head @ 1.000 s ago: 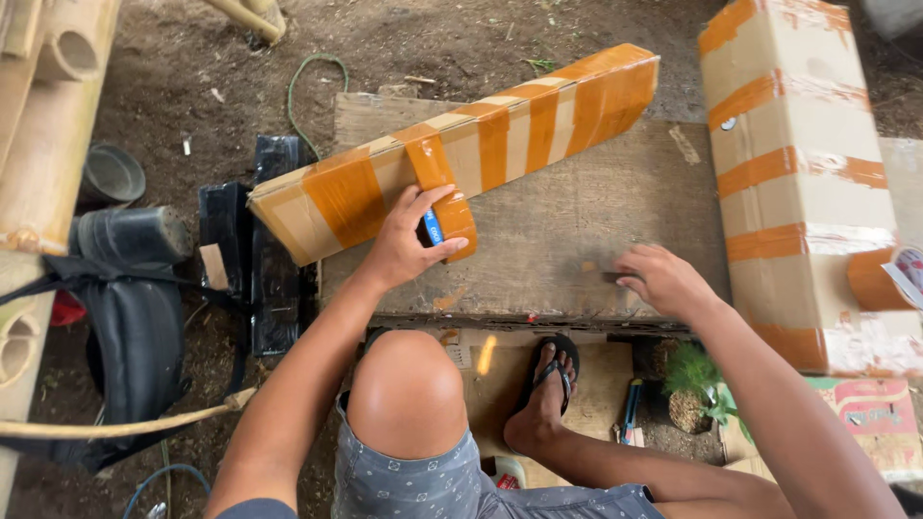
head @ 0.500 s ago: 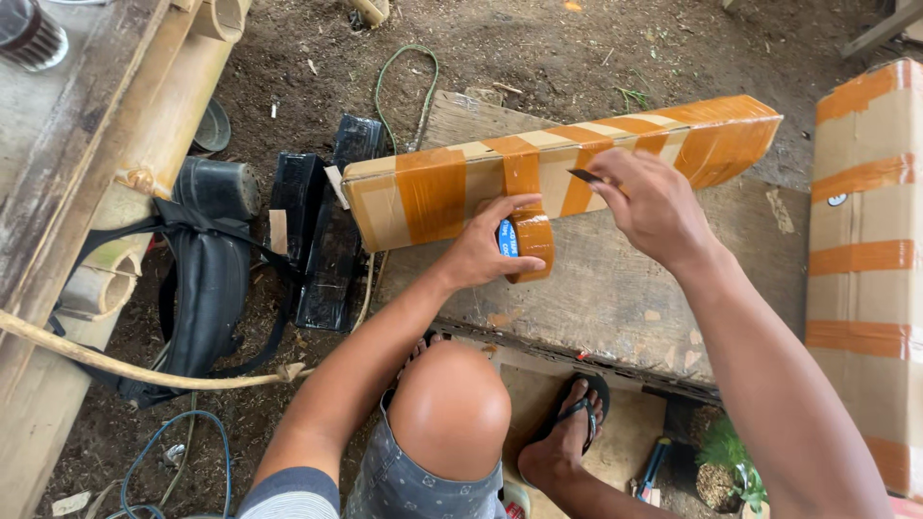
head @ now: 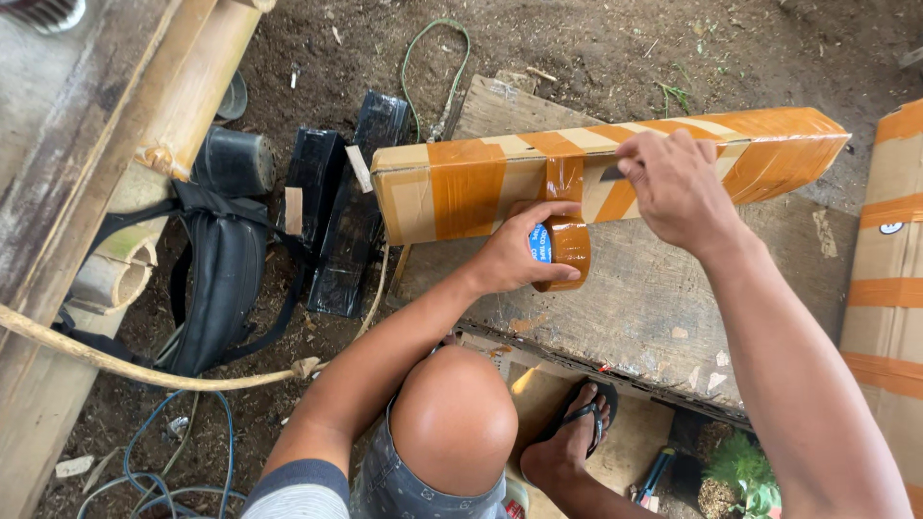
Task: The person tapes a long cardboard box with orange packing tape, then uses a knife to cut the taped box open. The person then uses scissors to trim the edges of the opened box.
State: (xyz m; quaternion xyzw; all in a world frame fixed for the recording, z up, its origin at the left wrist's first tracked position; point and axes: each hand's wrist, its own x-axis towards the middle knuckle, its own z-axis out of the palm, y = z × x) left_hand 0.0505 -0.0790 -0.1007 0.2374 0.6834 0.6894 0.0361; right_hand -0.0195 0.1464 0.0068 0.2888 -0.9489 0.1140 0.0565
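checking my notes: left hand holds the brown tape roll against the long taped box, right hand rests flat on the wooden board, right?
Not quite. The right hand is not on the wooden board; the head view shows it up on the long taped box, pinching something small and dark. The left hand does hold the brown tape roll against that box.

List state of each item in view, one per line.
long cardboard box: closed, lying on board, taped.
tape roll: held in left hand, strip running up onto box.
right hand: on box top, holding a small dark tool.
black bag: on ground.
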